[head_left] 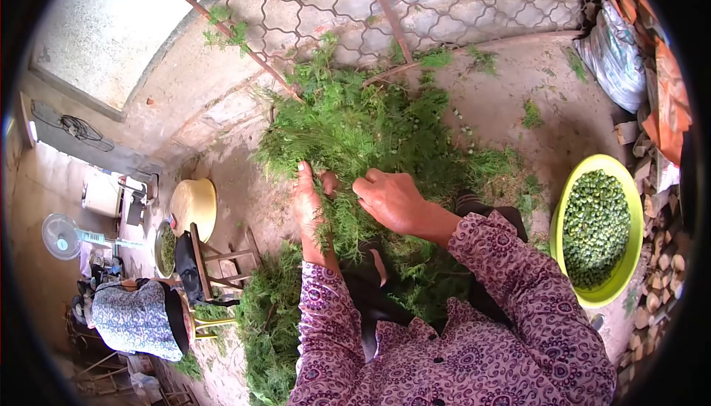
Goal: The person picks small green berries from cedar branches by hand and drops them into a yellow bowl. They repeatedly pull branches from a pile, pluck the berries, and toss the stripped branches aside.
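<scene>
In the middle of the head view, my left hand (307,202) grips a feathery green sprig (346,217), its thumb pointing up. My right hand (392,197) is beside it, fingers curled in a pinch at the foliage. Whatever lies between those fingertips is too small to make out. Just beyond both hands rises a large heap of cut green branches (348,128), spread over the ground. More greenery lies across my lap. To my right stands a yellow-green basin (561,239) holding many small round green cones or fruits (596,228).
A metal lattice (318,6) leans behind the heap. Chopped wood (655,280) and a white sack (615,58) line the right side. On the left are another person (137,317) bent over, a fan (63,236), a wooden chair (222,258) and more branches (274,324).
</scene>
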`<act>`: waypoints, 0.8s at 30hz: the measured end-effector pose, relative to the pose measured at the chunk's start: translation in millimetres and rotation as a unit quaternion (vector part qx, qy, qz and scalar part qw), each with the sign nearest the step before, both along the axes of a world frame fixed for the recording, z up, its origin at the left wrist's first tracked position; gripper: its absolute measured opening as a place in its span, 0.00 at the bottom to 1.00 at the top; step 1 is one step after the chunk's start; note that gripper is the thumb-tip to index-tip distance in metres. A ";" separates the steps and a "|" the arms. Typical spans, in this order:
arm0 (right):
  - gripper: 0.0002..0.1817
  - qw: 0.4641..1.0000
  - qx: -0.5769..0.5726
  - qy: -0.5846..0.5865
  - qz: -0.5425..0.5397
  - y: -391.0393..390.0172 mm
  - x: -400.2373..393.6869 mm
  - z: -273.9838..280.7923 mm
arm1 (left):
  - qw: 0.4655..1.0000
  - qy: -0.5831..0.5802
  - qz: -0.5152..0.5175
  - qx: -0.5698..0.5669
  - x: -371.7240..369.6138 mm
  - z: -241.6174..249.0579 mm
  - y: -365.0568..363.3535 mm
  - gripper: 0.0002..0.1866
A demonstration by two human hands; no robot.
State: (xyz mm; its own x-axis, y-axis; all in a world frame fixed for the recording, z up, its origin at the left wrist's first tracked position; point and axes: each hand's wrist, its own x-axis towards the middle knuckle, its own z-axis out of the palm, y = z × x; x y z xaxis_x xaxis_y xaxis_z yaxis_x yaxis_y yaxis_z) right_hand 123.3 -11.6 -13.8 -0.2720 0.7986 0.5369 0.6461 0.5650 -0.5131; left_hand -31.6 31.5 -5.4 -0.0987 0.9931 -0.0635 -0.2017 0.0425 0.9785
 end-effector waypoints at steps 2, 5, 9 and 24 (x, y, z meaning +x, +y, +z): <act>0.05 1.000 -0.001 -0.006 0.021 0.0 -0.2 2.3 | 1.000 -0.001 -0.009 0.002 0.9 -1.4 -0.5 0.26; 0.05 0.999 0.011 0.009 0.043 -4.4 -0.3 5.1 | 0.999 -0.049 0.001 0.013 3.3 5.2 -2.9 0.22; 0.04 0.995 0.029 0.055 0.073 -0.7 -3.3 0.4 | 1.000 -0.002 0.008 0.023 -1.5 5.2 -2.5 0.26; 0.03 0.589 -0.382 0.675 0.226 31.0 53.7 22.4 | 0.968 -0.182 -0.162 0.058 -18.1 1.9 -13.0 0.20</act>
